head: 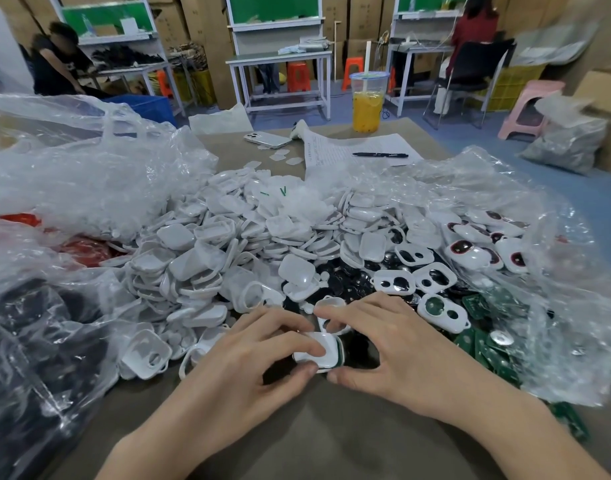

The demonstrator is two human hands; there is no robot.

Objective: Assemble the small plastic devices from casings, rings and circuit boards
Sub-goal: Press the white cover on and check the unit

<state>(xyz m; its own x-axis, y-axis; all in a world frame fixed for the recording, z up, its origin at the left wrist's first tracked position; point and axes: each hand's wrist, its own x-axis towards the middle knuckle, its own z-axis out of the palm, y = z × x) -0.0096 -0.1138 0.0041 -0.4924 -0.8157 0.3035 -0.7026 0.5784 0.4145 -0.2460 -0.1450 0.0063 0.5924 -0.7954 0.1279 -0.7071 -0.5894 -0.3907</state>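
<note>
Both hands meet at the table's front centre on one small white casing (323,351) with a green circuit board edge showing along its right side. My left hand (262,355) pinches it from the left with thumb and forefinger. My right hand (376,344) grips it from the right, fingers resting over a white ring piece (328,318) just behind. A big heap of white casings and rings (228,244) fills the middle. White fronts with dark holes (432,278) lie to the right, green circuit boards (484,341) at the front right.
Crumpled clear plastic bags (72,181) flank the heap on both sides. A phone (267,140), a paper sheet with a pen (380,154) and a cup of yellow drink (366,102) sit at the table's far end. People sit at benches behind.
</note>
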